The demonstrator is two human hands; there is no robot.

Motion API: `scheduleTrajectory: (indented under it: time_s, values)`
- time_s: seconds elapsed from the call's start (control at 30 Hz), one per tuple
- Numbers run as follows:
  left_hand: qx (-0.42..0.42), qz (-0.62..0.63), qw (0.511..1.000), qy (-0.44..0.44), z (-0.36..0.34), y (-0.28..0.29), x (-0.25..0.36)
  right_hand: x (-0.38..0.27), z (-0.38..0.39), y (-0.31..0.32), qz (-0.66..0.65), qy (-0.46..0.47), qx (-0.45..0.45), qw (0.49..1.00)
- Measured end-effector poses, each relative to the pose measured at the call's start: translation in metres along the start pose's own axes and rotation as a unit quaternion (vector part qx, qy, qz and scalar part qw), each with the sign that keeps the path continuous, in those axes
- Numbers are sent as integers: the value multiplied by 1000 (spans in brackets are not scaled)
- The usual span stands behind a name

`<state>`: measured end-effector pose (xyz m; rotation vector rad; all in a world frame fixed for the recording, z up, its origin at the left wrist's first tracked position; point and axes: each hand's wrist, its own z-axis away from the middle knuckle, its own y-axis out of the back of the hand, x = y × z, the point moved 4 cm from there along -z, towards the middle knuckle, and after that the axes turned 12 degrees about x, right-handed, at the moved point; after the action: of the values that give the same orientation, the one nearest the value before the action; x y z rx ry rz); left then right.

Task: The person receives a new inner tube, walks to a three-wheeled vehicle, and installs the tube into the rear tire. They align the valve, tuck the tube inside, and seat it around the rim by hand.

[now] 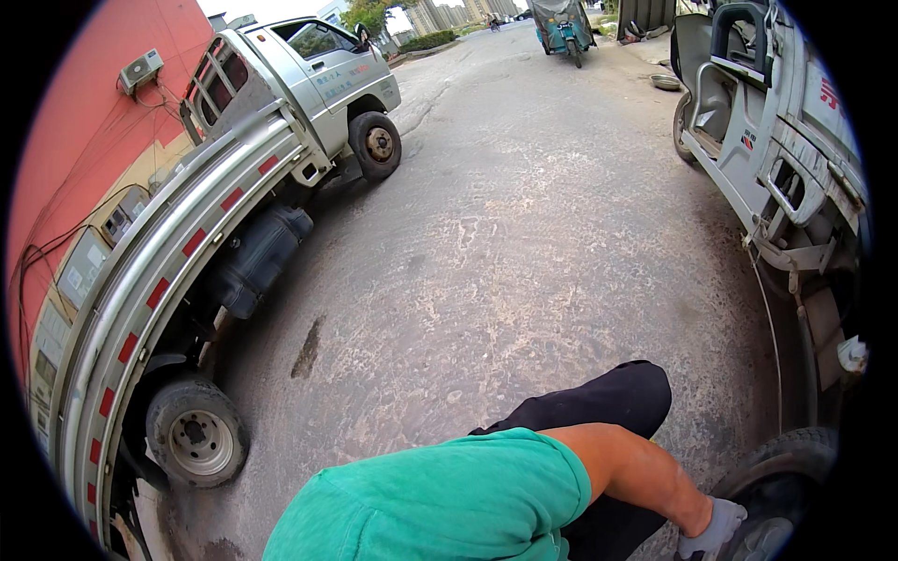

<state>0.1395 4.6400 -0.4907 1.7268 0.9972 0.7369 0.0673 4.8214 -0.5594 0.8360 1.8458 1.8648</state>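
My left arm, bare below a green short sleeve (524,467), reaches to the lower right. At its end my left hand (713,527), in a light grey glove, is closed beside a black-tyred wheel (795,458). What the fingers hold, if anything, is hidden at the lower edge. My knee in dark trousers (608,397) is bent beyond the arm. My right hand is out of view.
A silver flatbed truck (327,84) stands along the left by a red wall (84,103). At the right is a worn white cargo vehicle (795,178). Paved road (486,262) lies between them. Farther off stands a blue three-wheeler (566,33).
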Motion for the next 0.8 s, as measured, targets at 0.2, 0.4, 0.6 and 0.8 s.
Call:
scheduleTrajectory:
  time_s: [0.2, 0.4, 0.6, 0.8]
  values:
    - [24, 55, 997, 56, 31, 10, -9, -8, -4, -1, -40, -5, 13, 999]
    - [-1, 135, 980, 146, 71, 0, -32, -17, 5, 29, 4, 27, 74, 997]
    - [-18, 187, 956, 227, 111, -4, -42, -5, 1, -4, -290, 216, 566, 741]
    - [-15, 203, 944, 261, 130, -8, -43, -14, 0, 13, -42, 82, 231, 969]
